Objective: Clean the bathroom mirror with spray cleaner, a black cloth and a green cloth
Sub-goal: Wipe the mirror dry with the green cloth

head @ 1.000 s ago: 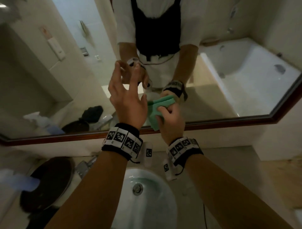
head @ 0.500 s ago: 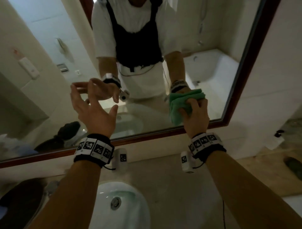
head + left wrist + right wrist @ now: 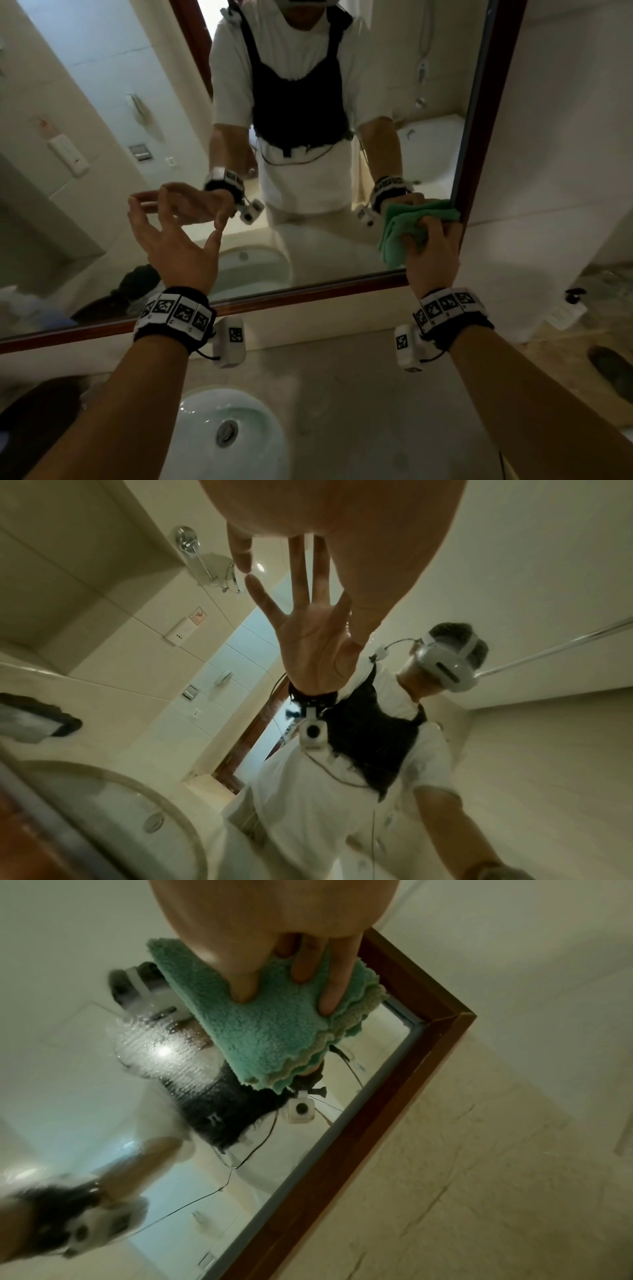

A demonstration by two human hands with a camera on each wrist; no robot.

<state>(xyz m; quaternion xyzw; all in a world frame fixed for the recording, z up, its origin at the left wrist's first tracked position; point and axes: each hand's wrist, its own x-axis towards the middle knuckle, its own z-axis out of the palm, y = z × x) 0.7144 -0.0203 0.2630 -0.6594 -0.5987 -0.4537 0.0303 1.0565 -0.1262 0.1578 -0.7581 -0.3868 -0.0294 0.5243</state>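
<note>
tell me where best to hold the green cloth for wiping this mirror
Hold the green cloth over its folded middle, coming from the room side, fingers and thumb dug into its back as the right hand does. It lies layered flat on the mirror, loose edges hanging below; an edge pinch would likely unfold it.

- Mirror (image 3: 308, 292): the top and left end run past the edge of the head view.
- Green cloth (image 3: 274, 1031): the face against the glass is hidden. The upper part lies under the right hand (image 3: 274, 920), whose palm is a blur cut off at the top.
- Left hand (image 3: 342, 512): the heel is blurred and cropped at the top.
- Basin (image 3: 205, 428): the near rim is cut off.
- Dark round thing (image 3: 34, 411), near left: clipped and too dim to name.
- Dark shape (image 3: 613, 373) on the floor, right: unidentifiable.
</note>
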